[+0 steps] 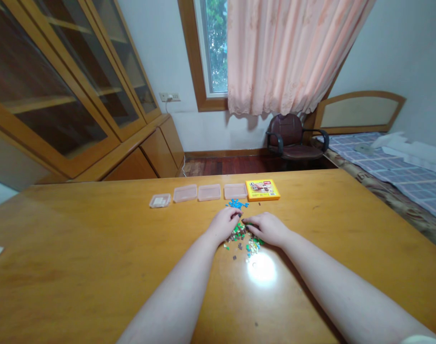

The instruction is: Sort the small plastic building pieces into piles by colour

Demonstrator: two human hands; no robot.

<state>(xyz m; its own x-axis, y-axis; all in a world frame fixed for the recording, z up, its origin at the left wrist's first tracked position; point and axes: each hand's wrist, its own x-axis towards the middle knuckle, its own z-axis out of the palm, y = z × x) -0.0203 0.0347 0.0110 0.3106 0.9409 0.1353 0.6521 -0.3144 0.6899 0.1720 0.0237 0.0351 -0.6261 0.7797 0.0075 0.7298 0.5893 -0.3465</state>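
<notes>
Fingers (252, 220): curled at the pile (238, 232); we cannot tell if left hand (223, 224) or right hand (270, 228) pinches any.
Pile: mixed colours, between our hands; light single picks should avoid scatter.
Blue pieces (235, 204): just beyond, far side.
Trays (209, 192): farther, left of yellow box (263, 189).

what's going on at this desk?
A person has both bare hands, left and right, at a mixed pile of small pieces; whether either grips one isn't clear. Blue pieces lie in a separate group just beyond the hands. Behind them, four clear trays and a yellow box stand in a row.
</notes>
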